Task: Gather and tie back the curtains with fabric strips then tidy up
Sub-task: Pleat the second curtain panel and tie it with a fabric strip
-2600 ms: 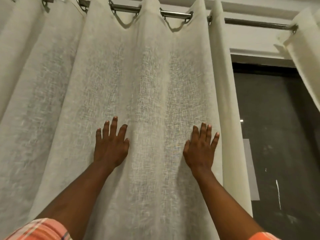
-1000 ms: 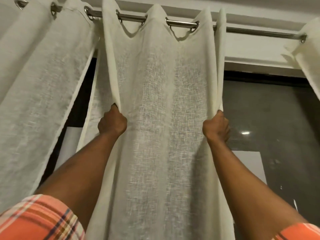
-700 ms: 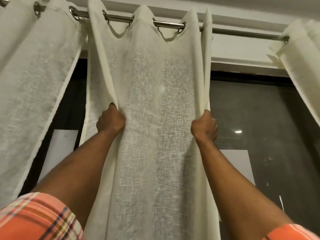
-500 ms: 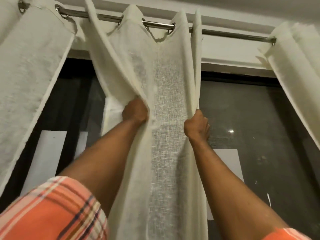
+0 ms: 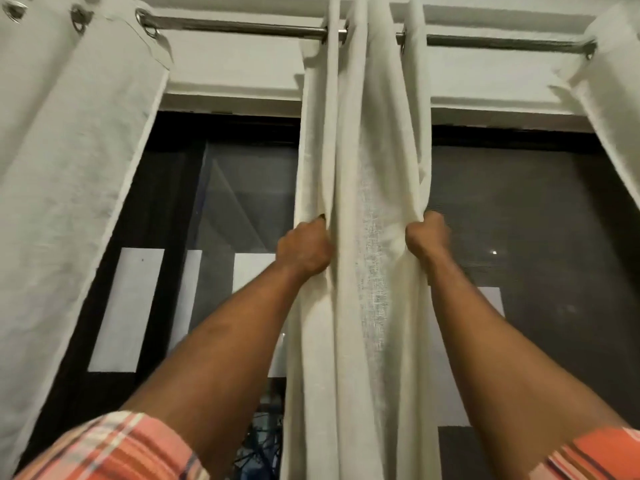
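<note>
Fingers (image 5: 316,226) are curled hard into cloth on both sides and mostly buried in folds, so we log both hands as clamped on fabric.

Biggest first: the dark window (image 5: 536,220) fills the background. The left curtain (image 5: 69,168) hangs slanted at the frame's left, well apart from the hands. Only a corner of the right curtain (image 5: 616,81) shows, top right.

The middle curtain (image 5: 367,341), the one being worked, hangs from the rod (image 5: 242,29) bunched into a narrow column. Its long axis is vertical, top to bottom of frame. The left hand (image 5: 304,251) grips its left edge and the right hand (image 5: 427,235) its right edge, the right a touch higher.

Key relation: the cloth sits between the two fists, with a band of sheer fabric keeping them apart. Neither hand is nearer; both are already on it.

We judge the gathering nearly done. The fists next need to meet so one hand can hold the bundle. No fabric strip is in view.

Plaid sleeves (image 5: 114,448) show at the bottom corners, eyelets (image 5: 79,19) top left.
</note>
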Available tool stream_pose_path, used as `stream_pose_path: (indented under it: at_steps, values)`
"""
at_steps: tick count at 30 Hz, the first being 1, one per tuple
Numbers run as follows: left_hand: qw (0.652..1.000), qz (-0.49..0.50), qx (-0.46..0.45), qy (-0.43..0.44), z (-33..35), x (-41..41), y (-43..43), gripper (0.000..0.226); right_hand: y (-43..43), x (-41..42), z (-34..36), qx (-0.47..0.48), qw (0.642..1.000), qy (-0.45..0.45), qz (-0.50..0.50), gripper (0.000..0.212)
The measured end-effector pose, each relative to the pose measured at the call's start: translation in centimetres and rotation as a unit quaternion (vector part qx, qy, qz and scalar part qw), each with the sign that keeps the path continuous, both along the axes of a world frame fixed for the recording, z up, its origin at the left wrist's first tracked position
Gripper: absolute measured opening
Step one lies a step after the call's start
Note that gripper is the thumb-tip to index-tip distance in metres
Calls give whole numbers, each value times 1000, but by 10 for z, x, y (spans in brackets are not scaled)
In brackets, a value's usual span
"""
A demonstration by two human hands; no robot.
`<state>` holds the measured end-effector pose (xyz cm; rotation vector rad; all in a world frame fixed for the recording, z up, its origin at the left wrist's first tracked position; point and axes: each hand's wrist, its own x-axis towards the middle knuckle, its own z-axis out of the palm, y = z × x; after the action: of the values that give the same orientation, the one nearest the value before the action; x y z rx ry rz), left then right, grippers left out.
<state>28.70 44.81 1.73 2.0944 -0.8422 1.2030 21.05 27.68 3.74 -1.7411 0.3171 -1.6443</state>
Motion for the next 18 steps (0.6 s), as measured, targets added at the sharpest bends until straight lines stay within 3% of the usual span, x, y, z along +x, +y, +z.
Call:
stream_pose_path:
  at_steps: [3,5,7,10,13,18]
  values:
    - [998,37,-52,27,-1,21,31,35,45,20,6,-36,997,24,57,51]
    - [996,30,-70,38,2,32,50,35,92,31,15,-145,980,48,124,53]
    - [995,-10,-81,54,3,41,65,32,137,32,33,-248,957,47,141,47]
    - [987,-94,-120,54,2,50,82,21,190,16,58,-320,937,79,117,43]
    - [977,-141,-149,58,3,52,94,22,192,18,55,-323,933,110,112,41]
    - [984,-102,-137,45,1,44,93,24,138,40,16,-246,954,138,100,39]
